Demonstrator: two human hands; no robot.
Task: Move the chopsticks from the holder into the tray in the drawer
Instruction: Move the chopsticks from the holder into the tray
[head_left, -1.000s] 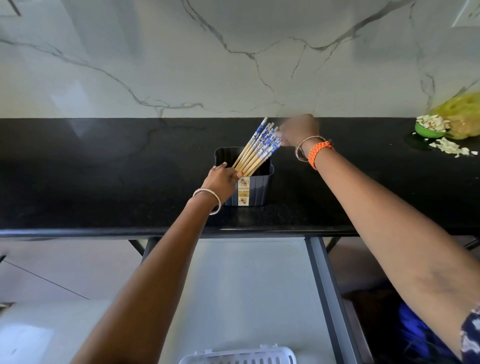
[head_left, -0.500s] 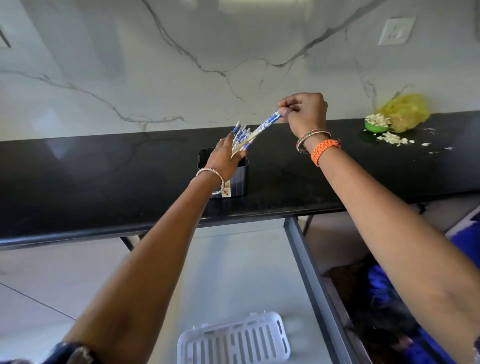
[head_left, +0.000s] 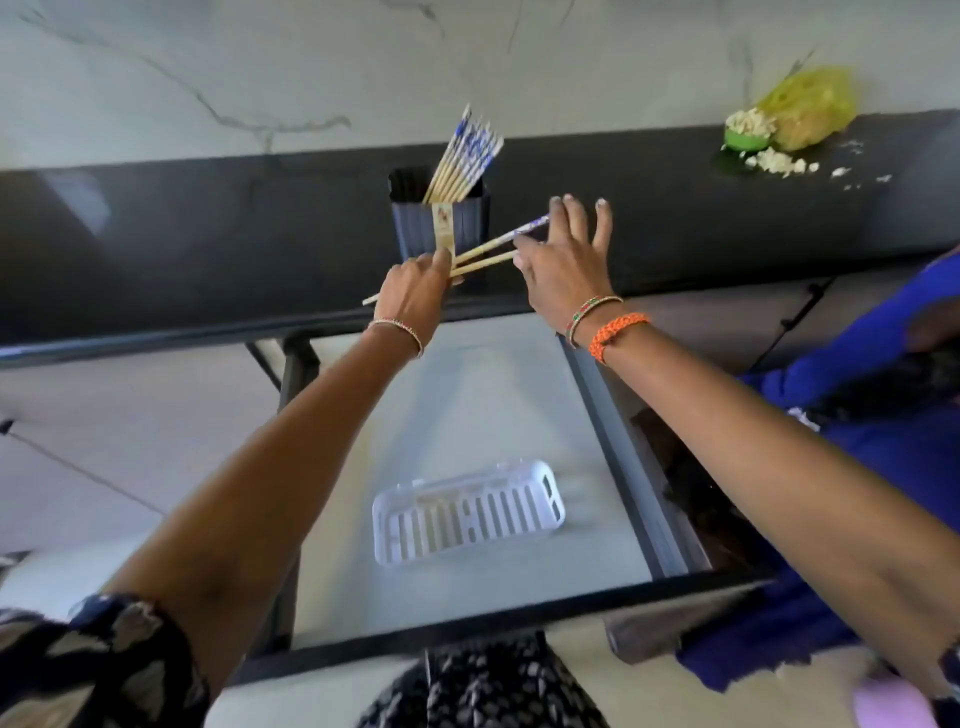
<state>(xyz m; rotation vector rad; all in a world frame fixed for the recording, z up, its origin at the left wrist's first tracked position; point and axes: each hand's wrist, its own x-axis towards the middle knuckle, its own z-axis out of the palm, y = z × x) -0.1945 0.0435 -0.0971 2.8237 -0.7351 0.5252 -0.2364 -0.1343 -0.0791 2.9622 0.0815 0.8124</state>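
A dark ribbed holder (head_left: 467, 223) stands on the black counter with several blue-and-white topped chopsticks (head_left: 465, 158) leaning out of it. My left hand (head_left: 415, 291) is shut on a pair of chopsticks (head_left: 488, 252) lying almost level in front of the holder. My right hand (head_left: 569, 260) is at their patterned ends with fingers spread, touching them near the thumb. Below, the open drawer (head_left: 613, 415) holds a white slotted tray (head_left: 467, 512) with nothing in it.
A green bowl of pale pieces (head_left: 745, 130) and a yellow bag (head_left: 810, 106) sit at the counter's far right, with crumbs around. Blue fabric (head_left: 883, 395) lies right of the drawer. A marble wall (head_left: 311, 67) backs the counter.
A pair of chopsticks has come out of the holder and down in front of it, now in my left hand. My right hand has opened. The view has tilted down onto the drawer.
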